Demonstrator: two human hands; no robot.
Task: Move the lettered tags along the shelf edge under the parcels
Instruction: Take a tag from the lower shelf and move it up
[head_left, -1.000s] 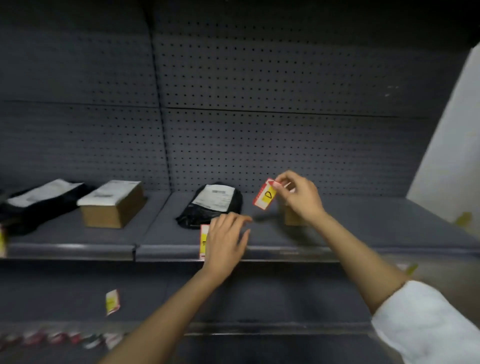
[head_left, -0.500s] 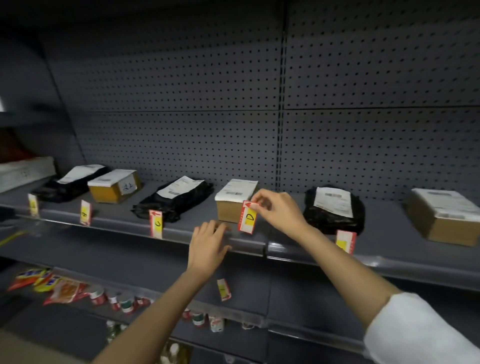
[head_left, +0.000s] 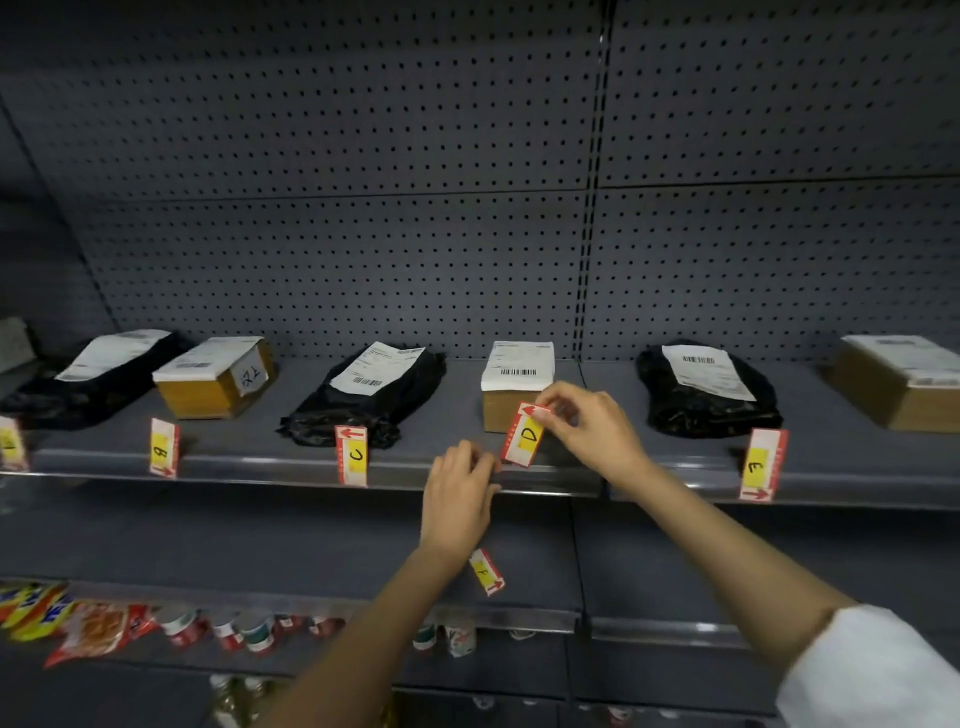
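Observation:
My right hand pinches the top of the red-and-white D tag just above the shelf edge, in front of a small brown box parcel. My left hand rests on the shelf edge just left of the D tag, fingers curled on the rail. The B tag, the C tag and the E tag stand clipped along the edge. An F tag lies on the shelf below. Black bag parcels and boxes sit in a row.
A grey pegboard back wall rises behind the parcels. The lower shelf carries snack packets at the left and small bottles along its front. A brown box sits at the far right.
The view has swung left, showing more parcels and tags. My right hand carried the D tag down to the shelf edge by the small box. My left hand moved beside it.

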